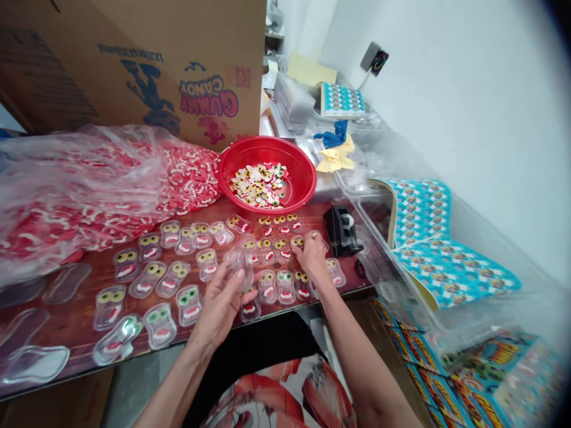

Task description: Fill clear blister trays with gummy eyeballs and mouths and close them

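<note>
Cardboard box [134,59] cut off at top edge; right hand [312,255] fingertips blurred.

We see a small candy-packing workroom: a big brown cardboard box printed "Gummy Candy" [178,65], a red plastic bowl of loose gummies [266,173], rows of clear plastic blister shells [187,267] and stacks of blue printed backing cards [446,261].

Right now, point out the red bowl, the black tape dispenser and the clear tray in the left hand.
red bowl [300,156]: head view, on its bare right inner wall.
black tape dispenser [341,230]: head view, on its body's middle.
clear tray [241,260]: head view, on the plastic above the left hand [218,306].
</note>
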Demonstrator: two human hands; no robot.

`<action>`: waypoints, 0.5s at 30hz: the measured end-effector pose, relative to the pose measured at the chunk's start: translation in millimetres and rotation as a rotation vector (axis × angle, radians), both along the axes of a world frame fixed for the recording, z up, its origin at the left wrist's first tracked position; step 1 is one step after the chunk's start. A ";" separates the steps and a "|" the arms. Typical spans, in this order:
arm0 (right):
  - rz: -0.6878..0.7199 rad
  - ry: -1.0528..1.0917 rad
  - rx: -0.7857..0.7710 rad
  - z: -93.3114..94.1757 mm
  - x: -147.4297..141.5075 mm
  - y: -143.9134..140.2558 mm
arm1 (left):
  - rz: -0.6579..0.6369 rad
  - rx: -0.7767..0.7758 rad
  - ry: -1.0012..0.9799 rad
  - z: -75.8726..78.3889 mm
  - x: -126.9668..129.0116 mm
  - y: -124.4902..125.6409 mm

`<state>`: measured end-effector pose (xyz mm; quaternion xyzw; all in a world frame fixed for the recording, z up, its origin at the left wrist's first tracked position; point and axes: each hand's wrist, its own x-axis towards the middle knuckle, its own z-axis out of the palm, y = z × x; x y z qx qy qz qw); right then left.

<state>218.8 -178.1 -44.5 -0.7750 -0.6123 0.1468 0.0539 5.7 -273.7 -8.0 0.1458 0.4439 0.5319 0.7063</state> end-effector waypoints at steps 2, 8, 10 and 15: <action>0.011 0.013 0.039 -4.6 0.9 -0.7 | 0.002 -0.007 -0.029 0.7 1.0 0.2; 0.036 0.065 0.098 -14.6 6.6 0.5 | -0.014 -0.018 -0.133 2.8 0.8 -1.3; 0.047 0.074 0.109 -13.8 9.3 0.4 | -0.004 -0.033 -0.137 4.1 -0.1 -3.6; 0.111 0.121 0.145 -7.0 15.1 -4.6 | 0.006 -0.044 -0.109 5.4 -3.1 -8.3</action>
